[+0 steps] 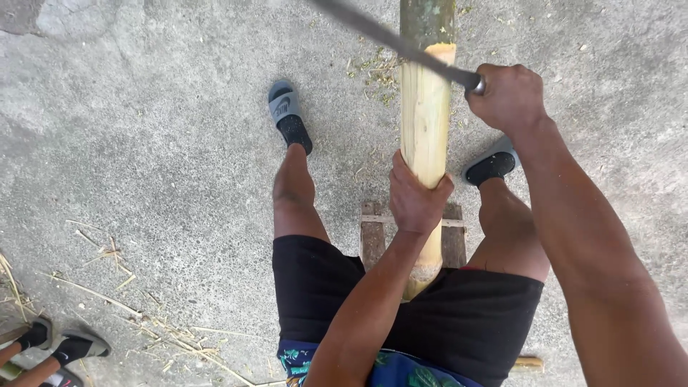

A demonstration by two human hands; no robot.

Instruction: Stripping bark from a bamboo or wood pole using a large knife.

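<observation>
bamboo pole (424, 107) is clamped between the knees by the left hand (416, 197) so it stays put while the right hand (507, 97), fist closed on the long blade (390, 37), shaves its skin.

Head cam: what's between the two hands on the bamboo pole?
Head view: between the left hand and the right hand there is only bare peeled bamboo pole. The long blade crosses the pole at the right hand's level.

No pkgs, labels, signs or screens visible.
</observation>
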